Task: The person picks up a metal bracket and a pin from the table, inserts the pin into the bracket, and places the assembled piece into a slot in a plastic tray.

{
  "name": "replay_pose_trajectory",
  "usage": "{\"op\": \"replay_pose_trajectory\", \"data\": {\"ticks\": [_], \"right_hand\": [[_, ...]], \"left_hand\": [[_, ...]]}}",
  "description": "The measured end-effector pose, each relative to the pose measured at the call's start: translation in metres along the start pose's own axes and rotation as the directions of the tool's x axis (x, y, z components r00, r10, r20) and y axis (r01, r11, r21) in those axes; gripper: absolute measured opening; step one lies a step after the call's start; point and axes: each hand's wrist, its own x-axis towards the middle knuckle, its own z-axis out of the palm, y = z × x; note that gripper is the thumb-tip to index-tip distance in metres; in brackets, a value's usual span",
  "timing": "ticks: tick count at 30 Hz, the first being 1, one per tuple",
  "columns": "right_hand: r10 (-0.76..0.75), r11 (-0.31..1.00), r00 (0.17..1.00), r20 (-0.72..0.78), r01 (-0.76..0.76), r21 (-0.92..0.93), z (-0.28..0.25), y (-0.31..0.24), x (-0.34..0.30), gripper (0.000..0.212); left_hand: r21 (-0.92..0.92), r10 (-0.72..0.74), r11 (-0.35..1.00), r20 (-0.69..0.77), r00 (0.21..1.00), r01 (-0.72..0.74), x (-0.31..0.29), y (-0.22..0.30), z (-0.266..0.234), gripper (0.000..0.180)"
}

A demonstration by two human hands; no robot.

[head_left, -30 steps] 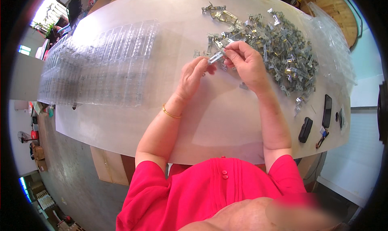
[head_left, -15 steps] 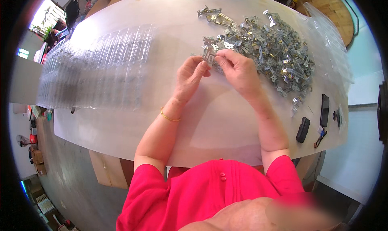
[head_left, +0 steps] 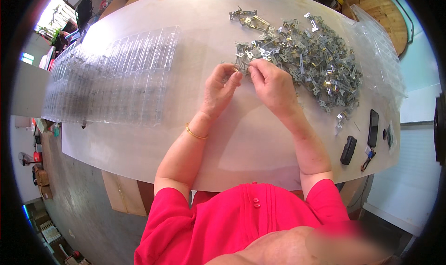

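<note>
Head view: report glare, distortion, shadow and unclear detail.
Head view: glare washes out much of the window and the table by the clear trays; head view: the table's edges bow; head view: a soft shadow lies beside the left forearm; head view: the small piece between left hand and right hand is unclear.

A small silvery metal piece (head_left: 242,68), partly hidden by fingers, was held between the left hand (head_left: 218,91) and right hand (head_left: 275,86).

Pale table (head_left: 251,139) with clear plastic trays (head_left: 116,79), piled metal parts (head_left: 320,61), phone (head_left: 373,128), black case (head_left: 348,150).
</note>
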Motion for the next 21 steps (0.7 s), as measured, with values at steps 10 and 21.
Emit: {"op": "replay_pose_trajectory", "data": {"ticks": [10,21], "right_hand": [[-0.068,0.997,0.991,0.119,0.072,-0.033,0.001,0.003,0.001,0.009],[0.094,0.972,0.995,-0.031,-0.085,0.218,-0.01,0.02,0.008,0.01]], "left_hand": [[0.132,0.14,0.982,-0.03,0.99,-0.135,-0.001,-0.014,-0.001,0.021],[-0.173,-0.102,0.977,0.119,0.988,0.121,-0.001,0.007,-0.006,0.024]]}}
